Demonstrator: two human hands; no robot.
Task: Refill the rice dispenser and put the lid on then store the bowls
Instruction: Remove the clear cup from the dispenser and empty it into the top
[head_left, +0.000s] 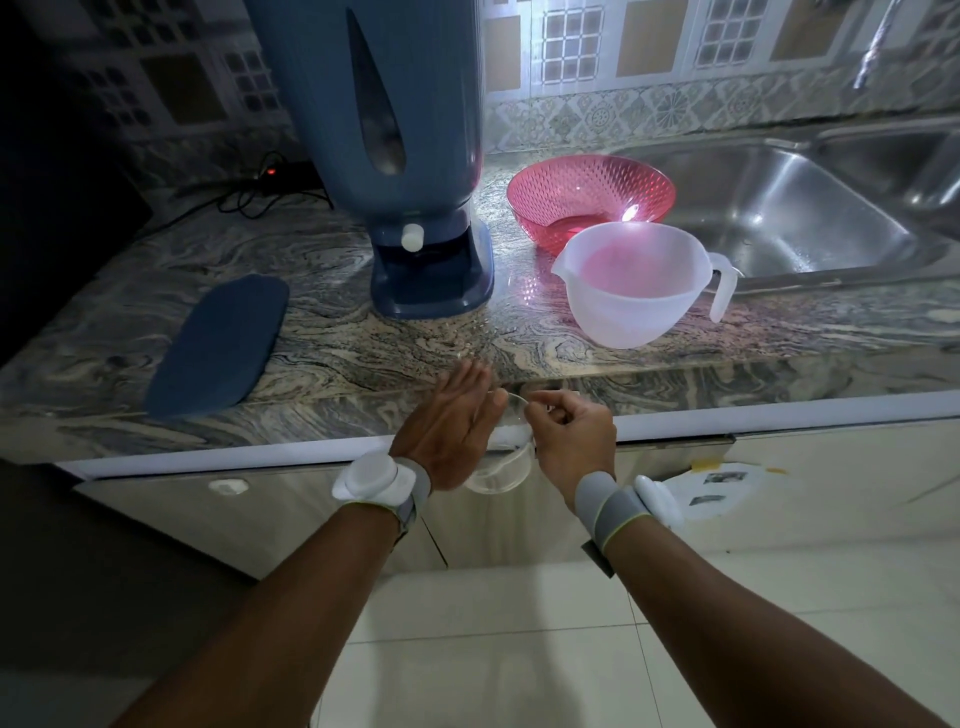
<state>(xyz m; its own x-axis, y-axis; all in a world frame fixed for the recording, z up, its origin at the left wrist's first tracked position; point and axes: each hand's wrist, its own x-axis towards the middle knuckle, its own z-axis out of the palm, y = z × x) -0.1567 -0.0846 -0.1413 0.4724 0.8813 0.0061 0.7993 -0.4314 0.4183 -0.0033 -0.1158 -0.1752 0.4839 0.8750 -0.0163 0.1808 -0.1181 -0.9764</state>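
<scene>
Blue rice dispenser (410, 156) upright on the marbled desk (332, 343), near the back, top cut off by the frame. Blue lid (221, 345) flat on the desk to its left, well apart from it, close to the front edge. Pink bowl (589, 200) to the dispenser's right, beside the steel sink (789, 208); white handled bowl (636, 286) just in front of the pink one, overlapping it in view. Small clear glass bowl (501, 470) held below the desk's front edge, between both hands. Left hand (447, 426) flat, fingers (470, 382) straight and released, palm against the bowl's side. Right hand (569, 439) with fingers (545, 402) curled, pinching the bowl's rim. Grey bands with white units on both wrists.
</scene>
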